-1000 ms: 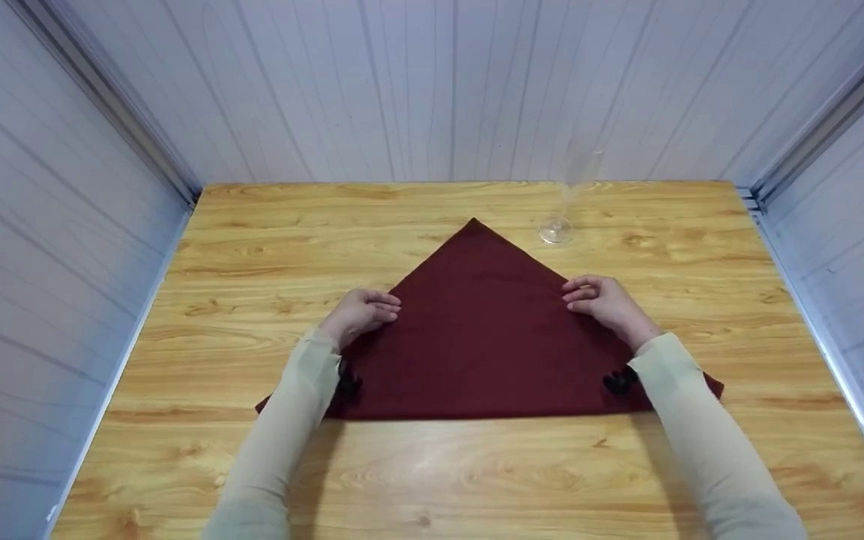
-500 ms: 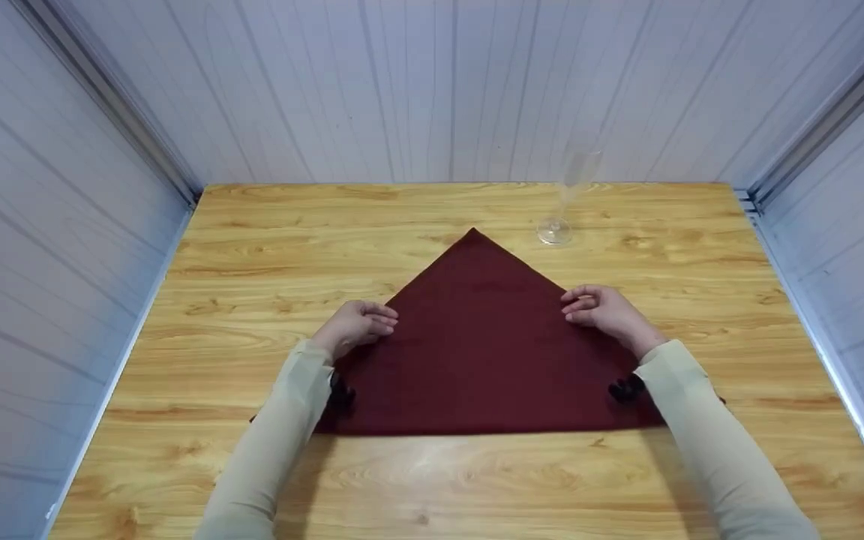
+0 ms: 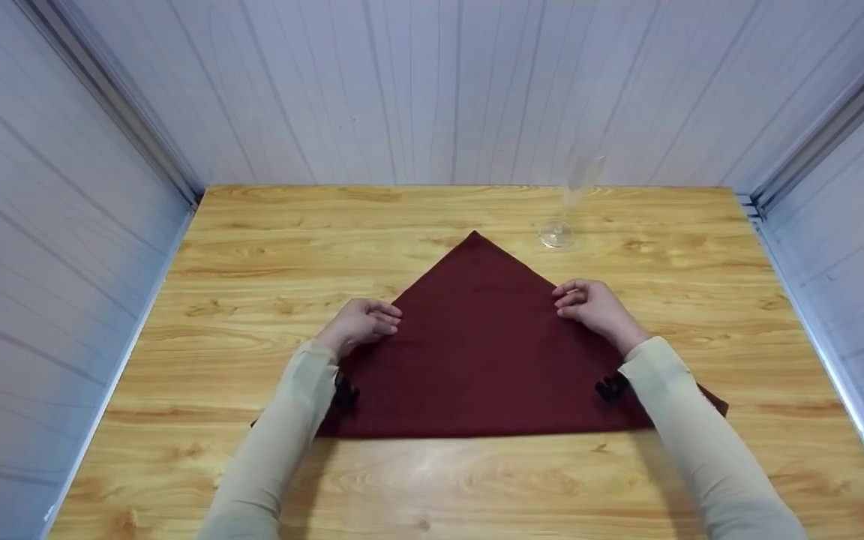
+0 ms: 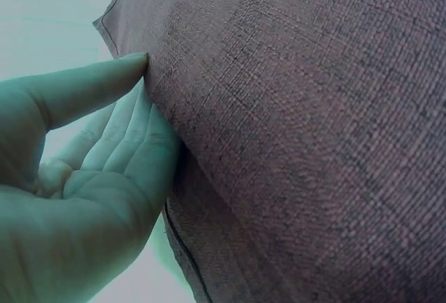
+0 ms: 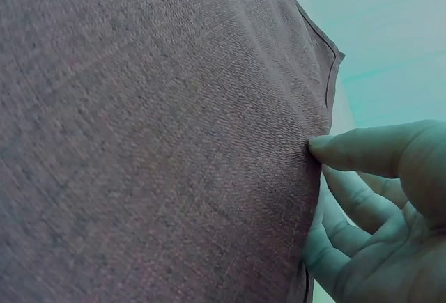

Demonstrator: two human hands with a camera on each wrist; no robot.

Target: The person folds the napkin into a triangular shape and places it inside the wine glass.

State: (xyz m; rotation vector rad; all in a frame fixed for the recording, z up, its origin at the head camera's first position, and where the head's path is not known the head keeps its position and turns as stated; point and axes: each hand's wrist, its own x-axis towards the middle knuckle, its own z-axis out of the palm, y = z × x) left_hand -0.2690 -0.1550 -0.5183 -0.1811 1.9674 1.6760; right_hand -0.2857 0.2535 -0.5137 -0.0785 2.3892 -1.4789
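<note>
A dark red cloth napkin (image 3: 481,352), folded into a triangle, lies on the wooden table with its point away from me and its long edge towards me. My left hand (image 3: 359,324) pinches its left slanting edge, the thumb (image 4: 129,70) on top and the fingers passing behind the cloth. On the opposite slanting edge, my right hand (image 3: 593,309) pinches the napkin (image 5: 174,143) between thumb (image 5: 341,148) and fingers. A lower layer of cloth shows beneath the edge in the left wrist view. My forearms partly cover both side corners.
A clear stemmed glass (image 3: 556,234) stands upright beyond the napkin, right of its point. White panelled walls (image 3: 424,90) enclose the wooden table (image 3: 432,487) at the back and both sides.
The napkin has slid a little towards me, both hands moving with it and keeping to its slanting edges. The right hand has lately shifted slightly left. The glass has stayed in place.
</note>
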